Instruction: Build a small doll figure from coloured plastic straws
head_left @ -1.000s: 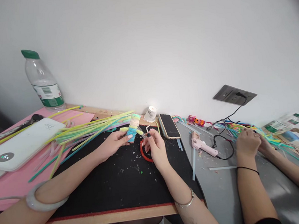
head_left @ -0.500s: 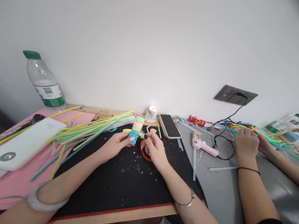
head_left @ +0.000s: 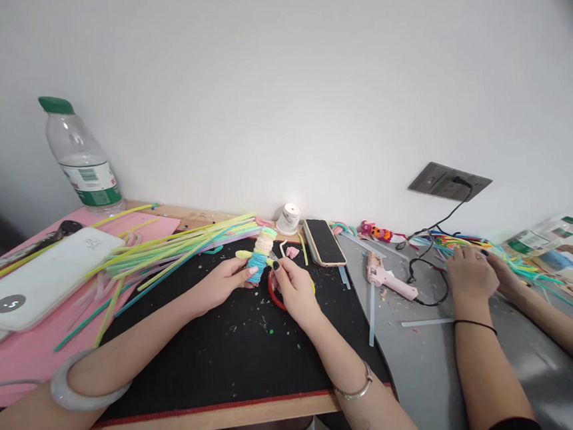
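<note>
A small pipe-cleaner figure (head_left: 260, 252), blue below, pale in the middle and green on top, stands tilted above the black mat. My left hand (head_left: 227, 284) is closed around its blue lower part from the left. On the other side my right hand (head_left: 296, 291) pinches the figure's short yellow arm with thumb and forefinger; the fingertips partly cover that arm. A second yellow arm (head_left: 243, 253) sticks out to the left. Beneath my right hand lie scissors with a red handle loop (head_left: 275, 296), mostly hidden by the hand.
Pipe cleaners (head_left: 184, 247) spread at the left beside a white power bank (head_left: 46, 279) and a bottle (head_left: 84, 159). A paper cup (head_left: 288, 220), a phone (head_left: 325, 242) and a pink glue gun (head_left: 390, 279) lie to the right. A co-worker's hands (head_left: 472, 272) are farther right.
The figure leans more to the right, and its right yellow arm is now more covered by my right fingers. A yellow edge shows beside my right hand. The view has shifted slightly.
</note>
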{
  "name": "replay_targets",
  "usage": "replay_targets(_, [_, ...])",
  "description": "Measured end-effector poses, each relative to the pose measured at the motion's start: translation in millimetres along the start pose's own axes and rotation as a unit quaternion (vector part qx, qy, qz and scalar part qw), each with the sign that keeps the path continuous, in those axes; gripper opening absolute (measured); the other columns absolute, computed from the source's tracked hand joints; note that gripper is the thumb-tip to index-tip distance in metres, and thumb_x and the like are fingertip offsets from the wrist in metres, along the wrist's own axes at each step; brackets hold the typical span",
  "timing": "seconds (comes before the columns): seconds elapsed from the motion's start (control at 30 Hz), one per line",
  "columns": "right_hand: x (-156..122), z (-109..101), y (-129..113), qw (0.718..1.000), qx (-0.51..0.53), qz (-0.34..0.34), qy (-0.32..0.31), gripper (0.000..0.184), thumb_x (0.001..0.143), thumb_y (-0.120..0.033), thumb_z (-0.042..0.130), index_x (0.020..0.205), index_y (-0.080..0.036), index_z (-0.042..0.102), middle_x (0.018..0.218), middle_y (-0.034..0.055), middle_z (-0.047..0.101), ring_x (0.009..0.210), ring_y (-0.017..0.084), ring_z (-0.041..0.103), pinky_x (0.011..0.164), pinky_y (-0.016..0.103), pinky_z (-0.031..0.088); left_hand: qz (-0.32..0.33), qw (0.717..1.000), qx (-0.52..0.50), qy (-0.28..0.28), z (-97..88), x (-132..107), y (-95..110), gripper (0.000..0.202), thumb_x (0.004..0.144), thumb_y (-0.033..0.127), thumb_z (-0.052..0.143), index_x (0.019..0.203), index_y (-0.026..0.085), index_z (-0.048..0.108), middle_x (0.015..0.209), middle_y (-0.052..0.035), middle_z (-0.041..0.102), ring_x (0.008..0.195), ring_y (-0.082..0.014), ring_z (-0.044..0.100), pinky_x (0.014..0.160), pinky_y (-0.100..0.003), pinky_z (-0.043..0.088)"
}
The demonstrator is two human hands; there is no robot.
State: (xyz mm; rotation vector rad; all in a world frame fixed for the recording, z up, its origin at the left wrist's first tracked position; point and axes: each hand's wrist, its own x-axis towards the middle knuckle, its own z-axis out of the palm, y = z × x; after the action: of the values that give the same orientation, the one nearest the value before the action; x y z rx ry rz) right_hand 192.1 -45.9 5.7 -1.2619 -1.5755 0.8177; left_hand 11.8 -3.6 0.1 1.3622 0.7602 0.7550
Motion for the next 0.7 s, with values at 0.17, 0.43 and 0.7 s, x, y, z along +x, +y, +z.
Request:
replay_targets(0.17, [1,3,3,0.994,0.102,0.036,-0.017,0.031,0.091,-0.042,0.043,0.072,-0.020,0.051,0.056,-0.0038,0.045,0.047,0.009,0.035,0.046,0.021,0.028,-0.005,0.998,-0.053,-0.036,0.0,-1,-1,0.035,0.083,0.043,0.060,0.109,0.021,0.066,0.112,-0.0071,0.064,0.100,-0.0231,0.060,0.090,-0.038,0.050])
replay_targets(0.43, [0,-3,-2,0.998,-0.041,-0.003,0.042,0.027,0.090,-0.036,0.045,0.068,-0.020,0.046,0.056,-0.0043,0.044,0.052,0.011,0.038,0.053,0.023,0.030,0.049,0.994,0.091,0.025,0.5,2,0,0.036,0.082,0.046,0.057,0.108,0.021,0.064,0.099,-0.0053,0.065,0.090,-0.0227,0.061,0.082,-0.036,0.049])
replay_targets(0.7, [-9,8,-13,0.995,-0.081,-0.051,0.033,0.027,0.084,-0.034,0.054,0.063,-0.020,0.045,0.052,-0.0057,0.039,0.047,0.010,0.035,0.048,0.023,0.027,0.166,0.907,0.368,0.122,11.1,-9,7,0.018,0.082,0.034,0.054,0.094,0.022,0.060,0.087,-0.0029,0.056,0.080,-0.0192,0.055,0.071,-0.028,0.042])
